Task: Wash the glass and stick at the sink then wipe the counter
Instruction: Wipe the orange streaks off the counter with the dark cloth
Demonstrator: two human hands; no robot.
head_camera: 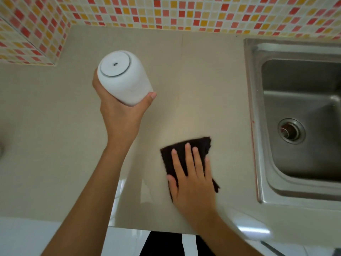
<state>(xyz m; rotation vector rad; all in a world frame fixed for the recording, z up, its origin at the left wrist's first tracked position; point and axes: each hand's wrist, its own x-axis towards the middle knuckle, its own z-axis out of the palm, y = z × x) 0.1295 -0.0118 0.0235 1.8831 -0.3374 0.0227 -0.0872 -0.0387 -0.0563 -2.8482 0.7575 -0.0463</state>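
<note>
Dark cloth (186,159) flat on beige counter (203,85), left of sink, near front edge. Pressed under right hand (193,183), palm down, 4 fingers spread over cloth, thumb at its left edge. Cloth edges blurred; folded or single layer: cannot tell.

White cylindrical container (124,77) held above counter in left hand (121,113), tilted, flat round end toward camera. Round end: thin dark ring, 1 small dark hole near centre. Fingers wrapped around lower body, thumb tip showing at right side. No readable brand, label or writing on container; faint mark on its side too blurred to read.

Stainless steel sink (258,126) at right, set into counter, round drain (291,131) in basin floor. Thin red line along sink's left rim. Glass and stick: not seen in this view.

Mosaic tile wall (184,13) behind counter, small squares in red, orange, yellow, cream; same tiles on wall section at upper left. White glossy front below counter edge. Dark clothing visible at bottom centre.
</note>
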